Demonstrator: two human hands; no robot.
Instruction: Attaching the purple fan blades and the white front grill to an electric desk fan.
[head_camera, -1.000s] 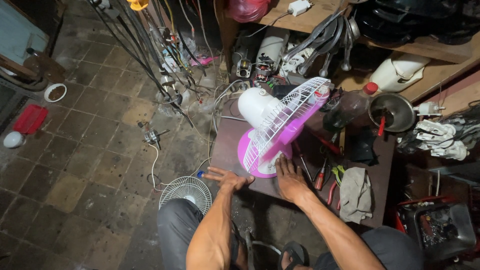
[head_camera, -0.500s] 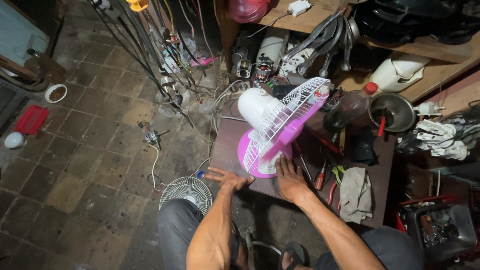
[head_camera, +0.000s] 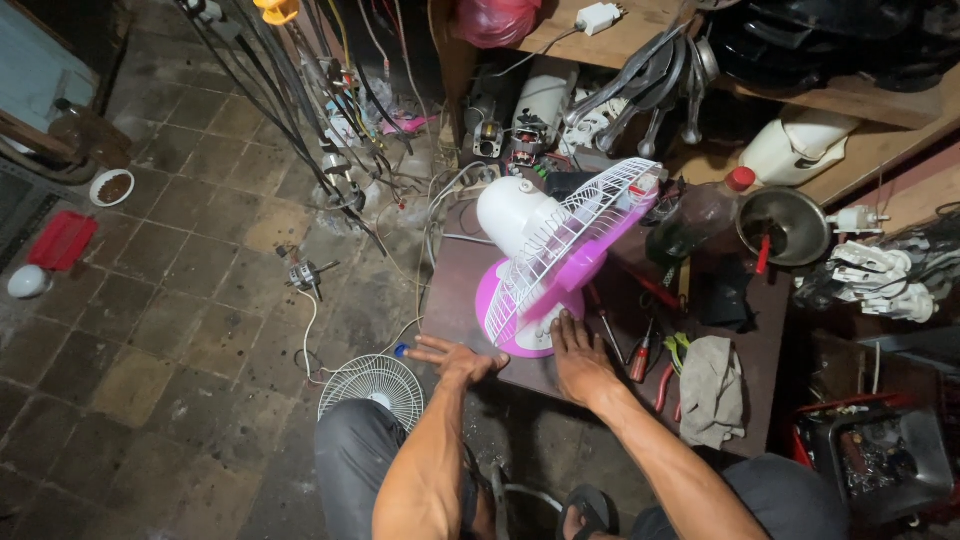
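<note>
Pink-and-white fan (head_camera: 545, 260) stood on the dark surface (head_camera: 455, 300), just ahead of both hands. Right hand (head_camera: 578, 360) was nearer — fingertips touching its pink base; left hand (head_camera: 455, 358) lay flat (both grips released, grasping nothing).

The dark tabletop (head_camera: 455, 300) carries a pink-and-white fan (head_camera: 540, 270), pliers (head_camera: 640, 355), a grey rag (head_camera: 710, 390) and a bottle (head_camera: 700, 215).
</note>
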